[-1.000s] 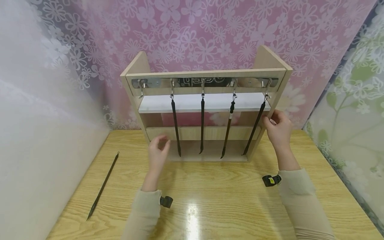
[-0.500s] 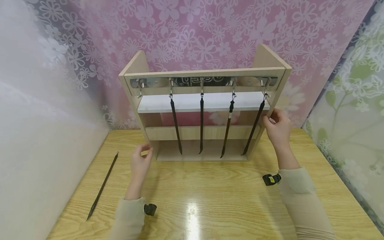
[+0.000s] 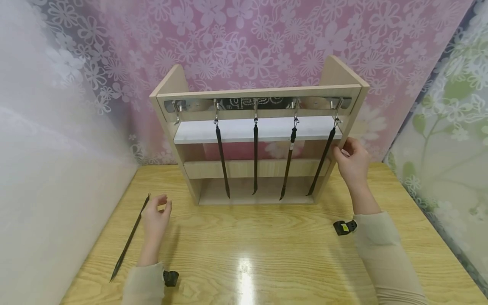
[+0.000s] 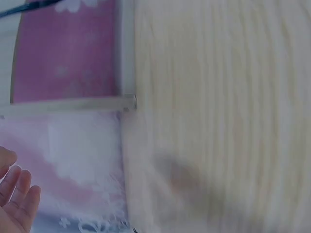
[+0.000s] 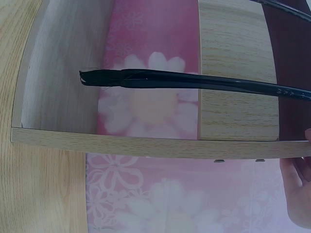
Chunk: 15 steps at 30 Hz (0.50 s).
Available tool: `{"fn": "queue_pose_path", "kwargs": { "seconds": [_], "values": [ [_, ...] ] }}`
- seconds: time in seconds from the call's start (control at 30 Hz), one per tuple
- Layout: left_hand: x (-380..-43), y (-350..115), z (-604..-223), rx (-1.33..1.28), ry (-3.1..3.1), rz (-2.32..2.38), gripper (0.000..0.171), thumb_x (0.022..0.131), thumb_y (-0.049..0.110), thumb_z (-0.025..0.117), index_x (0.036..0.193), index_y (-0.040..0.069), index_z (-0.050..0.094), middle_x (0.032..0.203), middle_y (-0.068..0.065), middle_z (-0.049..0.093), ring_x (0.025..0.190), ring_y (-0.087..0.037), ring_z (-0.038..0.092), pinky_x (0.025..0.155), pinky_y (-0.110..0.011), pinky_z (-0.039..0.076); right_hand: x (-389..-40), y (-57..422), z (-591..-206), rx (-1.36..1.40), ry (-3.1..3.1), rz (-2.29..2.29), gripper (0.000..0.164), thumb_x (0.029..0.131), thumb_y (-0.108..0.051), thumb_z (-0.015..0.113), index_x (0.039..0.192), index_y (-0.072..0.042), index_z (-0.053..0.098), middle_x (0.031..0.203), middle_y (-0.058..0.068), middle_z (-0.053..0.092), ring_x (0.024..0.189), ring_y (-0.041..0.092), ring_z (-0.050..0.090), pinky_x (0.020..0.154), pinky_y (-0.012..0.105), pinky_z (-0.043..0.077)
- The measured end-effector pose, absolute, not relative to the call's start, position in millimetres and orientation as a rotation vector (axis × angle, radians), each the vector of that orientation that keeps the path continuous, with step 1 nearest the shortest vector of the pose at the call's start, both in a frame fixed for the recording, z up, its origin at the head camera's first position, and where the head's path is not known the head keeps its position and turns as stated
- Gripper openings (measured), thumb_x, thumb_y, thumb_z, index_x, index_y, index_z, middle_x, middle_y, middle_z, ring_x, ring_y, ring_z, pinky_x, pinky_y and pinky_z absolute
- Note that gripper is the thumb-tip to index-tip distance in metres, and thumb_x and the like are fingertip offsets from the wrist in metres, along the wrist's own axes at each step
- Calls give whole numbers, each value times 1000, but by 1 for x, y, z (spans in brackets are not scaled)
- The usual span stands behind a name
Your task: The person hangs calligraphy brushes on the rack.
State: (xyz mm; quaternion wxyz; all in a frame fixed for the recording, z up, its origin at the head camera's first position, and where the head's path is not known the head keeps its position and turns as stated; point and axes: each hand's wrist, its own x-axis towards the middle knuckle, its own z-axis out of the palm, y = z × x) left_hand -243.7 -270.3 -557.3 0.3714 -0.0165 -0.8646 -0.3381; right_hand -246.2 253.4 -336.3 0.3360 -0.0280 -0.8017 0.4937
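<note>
A writing brush (image 3: 128, 243) with a dark handle lies slantwise on the left of the table, its tip toward me. My left hand (image 3: 155, 216) is over the table by the upper end of that brush, fingers loosely bent and holding nothing. In the left wrist view its fingers (image 4: 23, 194) show at the lower left. My right hand (image 3: 353, 165) grips the right side panel of the wooden rack (image 3: 248, 168), thumb at the front edge. Several dark brushes hang tip down from the rack's hooks, among them the rightmost brush (image 3: 322, 161), seen close in the right wrist view.
A metal hook strip (image 3: 198, 104) runs along the rack's top board, with a bare hook (image 3: 176, 113) at its left end. Below it is a white shelf (image 3: 236, 129). The wooden table (image 3: 274, 250) meets a flowered pink backdrop (image 3: 259, 42) behind and a pale wall (image 3: 68, 161) at left.
My left hand has moved left and toward me, from the rack's lower left front to beside the brush on the table. The right hand keeps its hold on the rack.
</note>
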Motion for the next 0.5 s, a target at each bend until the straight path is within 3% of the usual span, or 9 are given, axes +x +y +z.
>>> {"fn": "queue_pose_path", "kwargs": {
  "seconds": [0.5],
  "values": [
    [-216,-320,-552,159,-2398,-836,27,83,13,62,107,3,57,96,-9,60,87,-24,57,67,-41,51,-247,253,-337,-56,-2067,1292,24,80,-5,59,101,8,57,85,-2,56,81,0,54,76,20,50]
  ]
}}
